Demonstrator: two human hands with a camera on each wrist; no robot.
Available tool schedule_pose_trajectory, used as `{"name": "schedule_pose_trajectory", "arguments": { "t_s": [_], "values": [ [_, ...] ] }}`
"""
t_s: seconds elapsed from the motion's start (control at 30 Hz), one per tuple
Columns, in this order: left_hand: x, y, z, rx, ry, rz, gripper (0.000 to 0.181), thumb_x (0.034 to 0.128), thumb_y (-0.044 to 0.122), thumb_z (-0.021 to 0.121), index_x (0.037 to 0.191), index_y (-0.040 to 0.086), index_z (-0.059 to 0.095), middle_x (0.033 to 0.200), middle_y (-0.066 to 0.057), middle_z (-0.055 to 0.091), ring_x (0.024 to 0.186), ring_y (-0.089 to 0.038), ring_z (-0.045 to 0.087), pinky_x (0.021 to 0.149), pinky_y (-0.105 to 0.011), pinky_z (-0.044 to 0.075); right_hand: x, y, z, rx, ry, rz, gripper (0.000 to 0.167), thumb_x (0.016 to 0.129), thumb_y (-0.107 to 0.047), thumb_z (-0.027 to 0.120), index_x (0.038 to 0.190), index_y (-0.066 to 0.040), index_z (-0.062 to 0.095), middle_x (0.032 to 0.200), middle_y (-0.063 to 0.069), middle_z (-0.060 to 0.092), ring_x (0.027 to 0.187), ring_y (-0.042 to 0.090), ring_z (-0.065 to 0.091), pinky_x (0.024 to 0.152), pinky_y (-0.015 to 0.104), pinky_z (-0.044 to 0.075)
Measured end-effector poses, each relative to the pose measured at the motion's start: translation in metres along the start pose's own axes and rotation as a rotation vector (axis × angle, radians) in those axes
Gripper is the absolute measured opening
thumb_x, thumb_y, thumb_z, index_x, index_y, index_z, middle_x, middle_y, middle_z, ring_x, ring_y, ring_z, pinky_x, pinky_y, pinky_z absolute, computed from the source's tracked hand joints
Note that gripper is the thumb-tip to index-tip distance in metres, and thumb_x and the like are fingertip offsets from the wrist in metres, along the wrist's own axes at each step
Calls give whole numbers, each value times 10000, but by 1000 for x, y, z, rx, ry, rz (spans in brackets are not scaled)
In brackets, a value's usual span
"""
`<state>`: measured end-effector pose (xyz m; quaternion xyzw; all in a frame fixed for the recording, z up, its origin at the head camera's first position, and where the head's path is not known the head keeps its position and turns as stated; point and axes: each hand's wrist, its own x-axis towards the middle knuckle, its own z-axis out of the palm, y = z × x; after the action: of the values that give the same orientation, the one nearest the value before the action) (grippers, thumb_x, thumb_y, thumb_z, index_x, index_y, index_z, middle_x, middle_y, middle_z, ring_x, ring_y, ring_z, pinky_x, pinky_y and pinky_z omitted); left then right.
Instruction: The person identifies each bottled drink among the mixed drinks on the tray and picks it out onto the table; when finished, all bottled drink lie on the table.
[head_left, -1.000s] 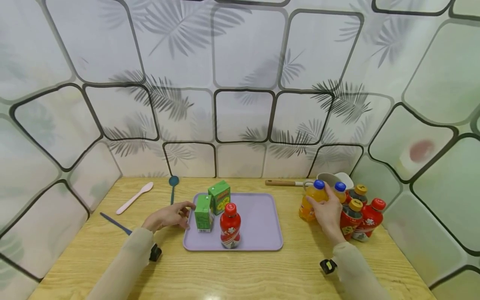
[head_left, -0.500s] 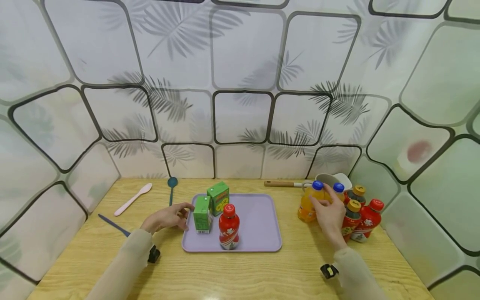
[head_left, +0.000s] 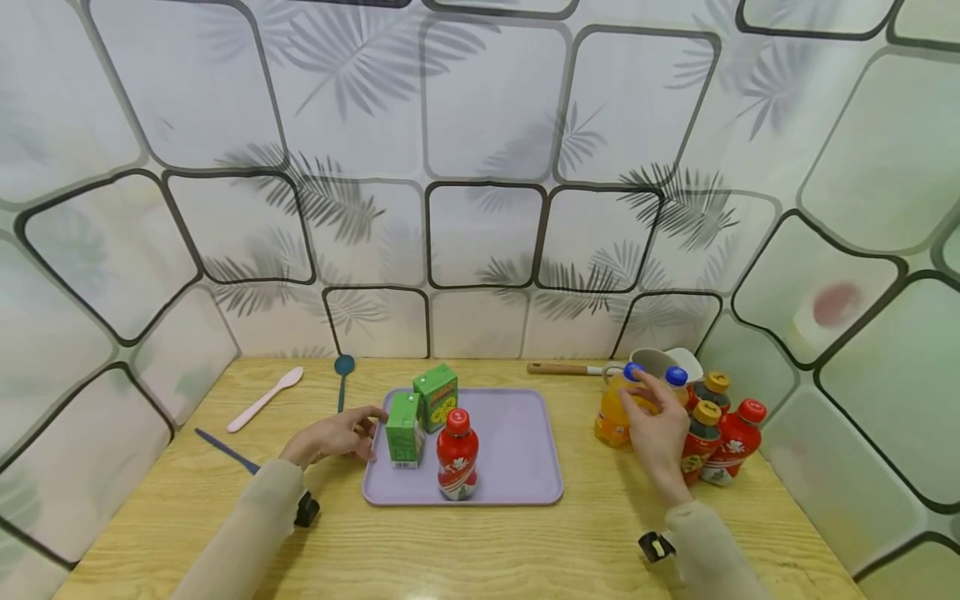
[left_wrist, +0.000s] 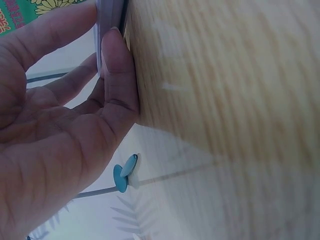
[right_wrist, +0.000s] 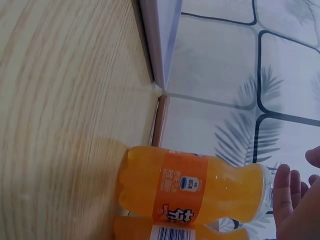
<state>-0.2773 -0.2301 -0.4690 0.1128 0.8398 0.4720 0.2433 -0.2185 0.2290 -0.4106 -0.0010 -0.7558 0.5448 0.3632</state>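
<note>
A purple tray [head_left: 517,446] bears two green juice boxes [head_left: 404,435] and an upright red-capped bottle [head_left: 457,462]. At its left rim my left hand [head_left: 337,435] holds the edge with curved fingers, as the left wrist view shows at the tray wall [left_wrist: 111,17]. My right hand [head_left: 660,429] is by the blue cap of a bottle of orange soda [head_left: 613,412]. In the right wrist view the fingers lie close to the cap of this soda bottle [right_wrist: 185,185], with the thumb apart; contact is unclear. A second orange soda bottle [right_wrist: 175,230] stands beside it, partly hidden.
Dark bottles with yellow caps [head_left: 701,437] and a red bottle [head_left: 733,442] stand at the right. Behind them are a white pan or pot [head_left: 651,360] and a wooden handle [head_left: 558,368]. A pink spoon [head_left: 264,400], a teal spoon [head_left: 342,379] and a blue utensil [head_left: 225,450] lie left.
My right index finger has come forward from behind the soda bottle's neck to the front of the cap. The bottle stands where it was. My left hand keeps its place on the tray.
</note>
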Motion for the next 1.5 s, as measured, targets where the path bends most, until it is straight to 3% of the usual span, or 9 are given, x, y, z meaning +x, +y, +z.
{"name": "schedule_pose_trajectory", "arguments": {
  "t_s": [0.2, 0.4, 0.53, 0.7, 0.9, 1.37, 1.5],
  "values": [
    [-1, 1, 1, -1, 2, -1, 670, 762, -42, 716, 1371, 8, 441, 1106, -166, 472, 911, -227, 459, 741, -317, 461, -6, -7, 7, 25, -143, -14, 293, 838, 45, 709, 1127, 82, 680, 1079, 263, 678, 888, 27, 654, 754, 100, 502],
    [-1, 2, 1, 4, 8, -8, 667, 765, -39, 713, 1372, 15, 442, 1106, -162, 472, 908, -224, 456, 736, -313, 454, -13, -9, 19, 89, -289, 16, 267, 850, 44, 697, 1110, 101, 679, 1080, 277, 684, 895, 125, 693, 793, 155, 527],
    [-1, 2, 1, 3, 7, -2, 675, 760, -43, 711, 1376, 7, 439, 1110, -170, 473, 907, -224, 461, 742, -316, 459, -19, 3, 32, 171, -384, 44, 281, 852, 32, 703, 1120, 110, 667, 1087, 292, 673, 905, 114, 687, 783, 166, 533],
    [-1, 3, 1, -3, 0, -1, 682, 758, -47, 705, 1381, 2, 432, 1115, -176, 472, 911, -225, 463, 750, -317, 460, -30, 17, 51, 224, -512, 89, 326, 851, -48, 735, 1158, 43, 676, 1136, 279, 664, 954, 91, 671, 809, 195, 539],
    [-1, 2, 1, 7, -5, 11, 663, 761, -51, 696, 1368, 1, 435, 1080, -164, 468, 890, -219, 447, 731, -320, 449, -47, 16, 70, 268, -639, 28, 357, 839, -52, 747, 1183, 7, 671, 1119, 245, 680, 1014, 247, 675, 836, 247, 547],
    [-1, 2, 0, 11, 2, -2, 668, 767, -42, 707, 1376, 5, 438, 1123, -177, 475, 925, -225, 463, 752, -311, 463, -70, -6, 101, 388, -758, -85, 519, 808, -7, 762, 1297, -5, 590, 1185, 238, 652, 1088, 334, 628, 869, 454, 546],
    [-1, 3, 1, 3, 6, -14, 678, 760, -46, 711, 1378, 6, 439, 1132, -179, 473, 938, -232, 462, 758, -318, 469, -77, -13, 107, 400, -772, -111, 573, 789, -17, 784, 1322, -20, 573, 1219, 220, 645, 1121, 331, 618, 876, 446, 545]
  ]
}}
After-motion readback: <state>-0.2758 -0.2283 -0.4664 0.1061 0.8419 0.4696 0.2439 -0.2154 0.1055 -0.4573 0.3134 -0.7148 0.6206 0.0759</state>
